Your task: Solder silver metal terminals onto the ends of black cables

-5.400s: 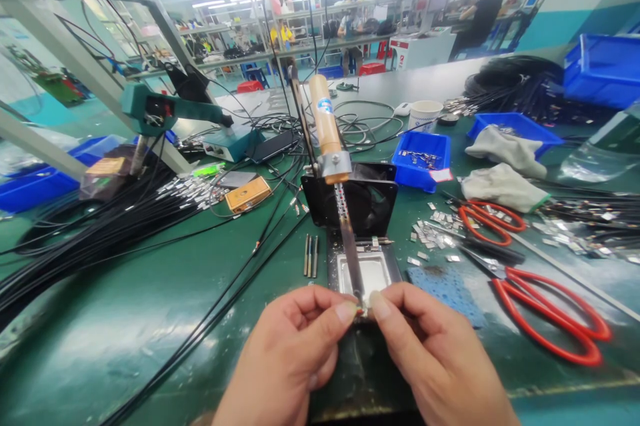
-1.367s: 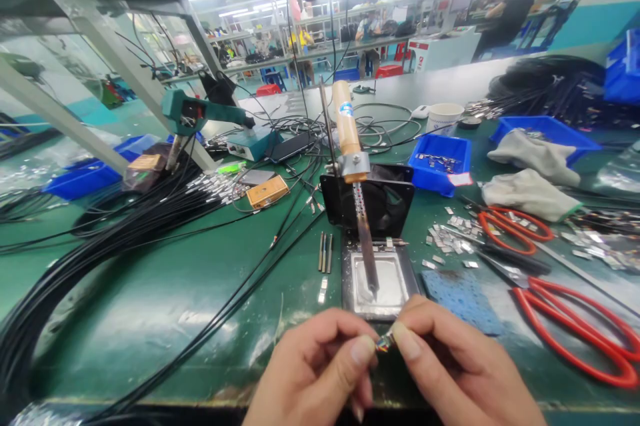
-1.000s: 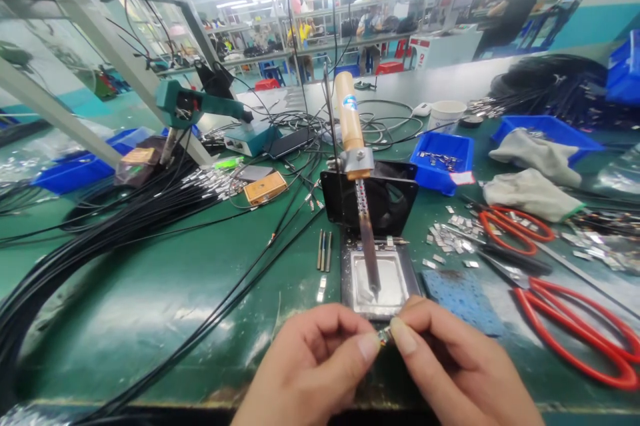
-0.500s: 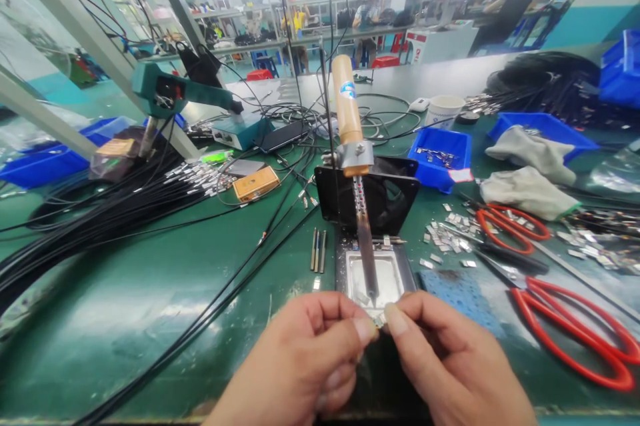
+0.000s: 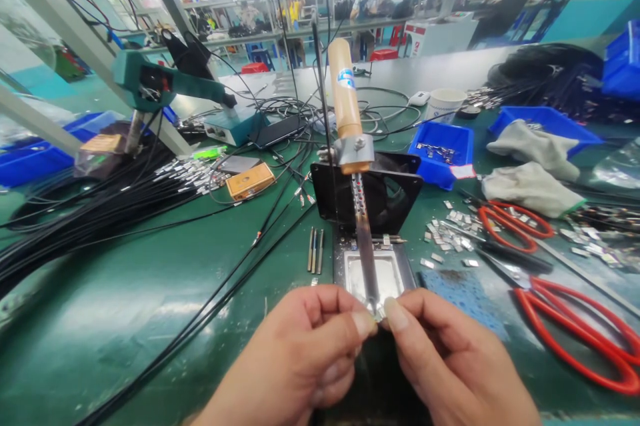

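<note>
My left hand point(image 5: 313, 346) and my right hand point(image 5: 445, 356) meet at the front of a shallow metal tray point(image 5: 399, 265). Both are closed, thumb against forefinger, pinching a small silvery metal piece point(image 5: 379, 313) that is mostly hidden by the fingertips; its exact kind does not show. Right above it is the tip of a soldering iron point(image 5: 345, 96) with a wooden handle, clamped in a stand and pointing down. The piece is at or very close to that tip; contact is hard to tell. A blue sponge point(image 5: 465, 296) lies beside my right hand.
A black fan point(image 5: 395, 196) stands behind the tray. Red-handled scissors point(image 5: 575, 326) and loose metal pieces point(image 5: 455, 229) lie at right, near a blue bin point(image 5: 440, 153). Black cables point(image 5: 200, 326) cross the left side. A teal soldering gun point(image 5: 165, 83) is mounted at back left.
The view has shifted slightly. Both hands keep their pinch, and the small metal piece now appears a little higher, closer to the soldering iron tip.
</note>
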Demonstrator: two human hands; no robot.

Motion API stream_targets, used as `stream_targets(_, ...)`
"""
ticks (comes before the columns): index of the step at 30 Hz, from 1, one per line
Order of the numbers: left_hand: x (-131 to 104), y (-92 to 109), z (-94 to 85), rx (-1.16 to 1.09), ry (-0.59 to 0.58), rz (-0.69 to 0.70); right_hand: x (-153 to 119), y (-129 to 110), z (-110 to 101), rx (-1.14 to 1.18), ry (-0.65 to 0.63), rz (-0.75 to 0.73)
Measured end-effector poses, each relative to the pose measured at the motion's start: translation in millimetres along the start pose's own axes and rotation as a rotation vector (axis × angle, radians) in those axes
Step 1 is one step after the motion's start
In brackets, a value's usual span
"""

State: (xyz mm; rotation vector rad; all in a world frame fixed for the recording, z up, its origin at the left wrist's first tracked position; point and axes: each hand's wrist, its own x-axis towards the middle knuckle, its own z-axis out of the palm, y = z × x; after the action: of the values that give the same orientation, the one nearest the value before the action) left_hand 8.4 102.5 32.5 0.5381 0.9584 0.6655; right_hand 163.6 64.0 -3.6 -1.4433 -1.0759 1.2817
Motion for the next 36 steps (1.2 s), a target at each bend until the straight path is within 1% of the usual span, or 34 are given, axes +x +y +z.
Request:
stream_targets(20, -2.3, 1.9, 1.9, 0.037, 0.017, -0.005, -0.2, 0.4, -0.3, 0.063, -0.016, -0.004)
stream_targets(24, -3.0, 2.6, 1.8, 0.042, 0.028, 0.006, -0.3, 0.1, -0.6, 0.087, -0.037, 0.013)
stream_targets(31, -3.2, 1.1, -1.7, 0.045, 0.036, 0.002, 0.7, -2.9, 0.0, 0.073, -0.025, -0.042)
stream_targets(36, -2.5, 1.1, -0.6, 0.047, 0.047, 0.001, 1.4, -4.4, -0.2, 0.070, -0.033, -0.042)
